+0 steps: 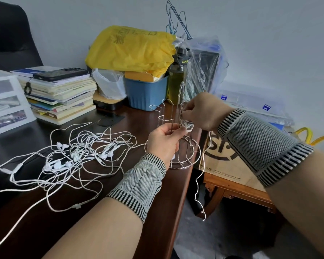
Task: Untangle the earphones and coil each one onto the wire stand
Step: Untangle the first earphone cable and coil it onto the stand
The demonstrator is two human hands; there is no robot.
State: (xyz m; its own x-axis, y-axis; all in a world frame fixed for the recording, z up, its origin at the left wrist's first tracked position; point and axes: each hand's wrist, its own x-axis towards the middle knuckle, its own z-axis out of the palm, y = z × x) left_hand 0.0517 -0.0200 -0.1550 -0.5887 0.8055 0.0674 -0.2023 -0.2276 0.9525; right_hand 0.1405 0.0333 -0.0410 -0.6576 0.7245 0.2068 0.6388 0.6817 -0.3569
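Observation:
A chrome wire stand (pixel 178 159) with hooked arms stands at the dark desk's right edge. My left hand (pixel 162 141) grips one of its upright rods and pinches a small coil of white earphone cable (pixel 187 127) against it. My right hand (pixel 204 111) holds the same cable just above the coil. The cable's free end (pixel 199 186) hangs down past the desk edge. A tangled heap of several white earphones (pixel 73 156) lies on the desk to the left of the stand.
A stack of books (pixel 62 94) with a black phone (pixel 61 73) on top sits at the back left. Behind the stand are a blue bin (pixel 146 92), a yellow bag (pixel 131 47) and a green bottle (pixel 177 81). A cardboard box (pixel 230 165) rests on a low wooden table at the right.

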